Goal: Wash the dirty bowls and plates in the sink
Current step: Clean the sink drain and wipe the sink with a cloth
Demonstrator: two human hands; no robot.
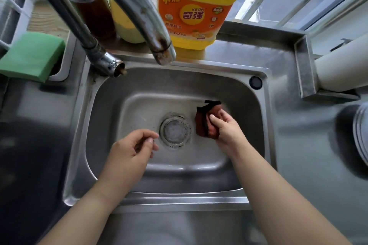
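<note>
1. Over the basin: a stainless-steel sink (103,105) with rounded corners, brushed walls and a flat floor; a round metal drain strainer (175,129) sits at the centre of the floor.
2. Right hand (225,127): inside the basin, just right of the drain, thumb and fingers curled round a crumpled reddish-brown cloth (207,123) with a dark edge; the cloth is bunched, soft, folded on itself.
3. Left hand (131,147): inside the basin, just left of the drain, fingers loosely curled, thumb near the fingertips, holding nothing visible.
4. Two metal faucet spouts: one thick, tarnished and rust-stained at the tip (159,45), one slimmer and chromed (103,61); both slant down over the back rim.
5. Back ledge: a yellow plastic detergent bottle (191,16) with an orange label; beside it a clear bottle of brown liquid (93,10) and a pale yellow rounded container (123,24).
6. Left counter: a green rectangular sponge (31,55), matte and porous, overhanging a white plastic tray (23,20).
7. Right counter: a stack of plates (361,133), rims only, at the frame's edge, well apart from the basin; no dish lies in the sink.
8. Far right: a white cylindrical roll (338,73), smooth, lying beside a steel ledge.
</note>
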